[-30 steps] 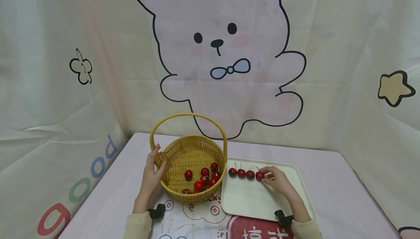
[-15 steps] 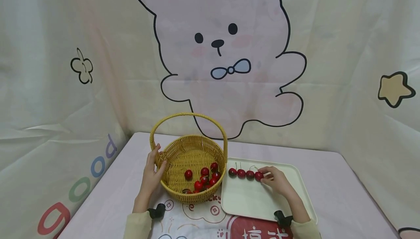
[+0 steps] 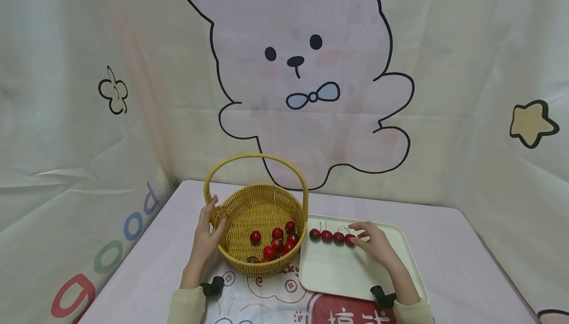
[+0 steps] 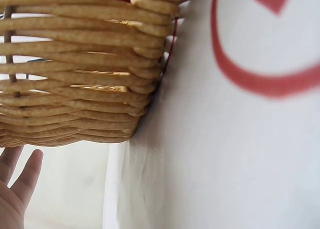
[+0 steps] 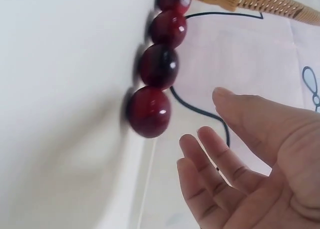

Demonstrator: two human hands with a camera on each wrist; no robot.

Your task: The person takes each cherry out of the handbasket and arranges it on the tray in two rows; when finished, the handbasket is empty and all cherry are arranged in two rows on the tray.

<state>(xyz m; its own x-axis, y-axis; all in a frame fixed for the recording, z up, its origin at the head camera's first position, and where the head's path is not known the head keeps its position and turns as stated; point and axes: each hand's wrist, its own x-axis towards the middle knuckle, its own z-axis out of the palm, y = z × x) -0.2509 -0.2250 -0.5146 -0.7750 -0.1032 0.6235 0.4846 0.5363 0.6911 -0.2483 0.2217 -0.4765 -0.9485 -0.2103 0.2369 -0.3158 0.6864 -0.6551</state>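
Note:
A round woven basket [image 3: 249, 205] with a tall hoop handle stands on the table. My left hand [image 3: 207, 237] holds its left side where the handle meets the rim. Several cherries [image 3: 277, 244] lie inside it, mostly towards the front right. On the cream tray [image 3: 346, 269], several dark red cherries form a row with their stems pointing away. My right hand [image 3: 378, 247] is at the right end of this row, beside the last cherry [image 5: 149, 112]. In the right wrist view its thumb and fingers are spread, apart from the cherry, with nothing between them.
The tray stands right beside the basket. A white tablecloth [image 3: 444, 264] with red printing [image 3: 351, 314] at the front covers the table. Behind it hangs a curtain [image 3: 298, 131] with a cartoon animal, and further cloth walls enclose both sides.
My right fingers have loosened from the rightmost cherry, which now stays at the end of the row, slightly closer to its neighbour. The left hand and basket have kept their places.

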